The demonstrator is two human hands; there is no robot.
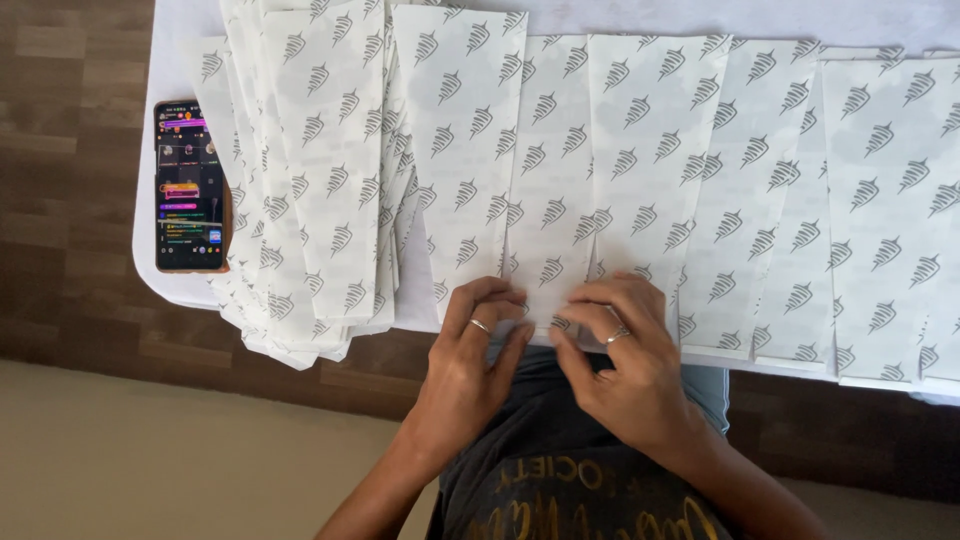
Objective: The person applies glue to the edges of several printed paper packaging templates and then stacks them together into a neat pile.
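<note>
A white paper sheet (545, 180) printed with small grey cone-shaped marks lies on the white table (165, 270) in front of me. My left hand (475, 355) and my right hand (620, 350) both pinch its near edge at the table's front, fingertips close together. Each hand wears a ring. Similar printed sheets overlap it on both sides.
A fanned stack of the same printed sheets (310, 180) hangs over the table's front left edge. More sheets (880, 200) spread to the right. A phone (188, 185) with a lit screen lies at the table's left end. Brown wooden flooring (70, 200) surrounds the table.
</note>
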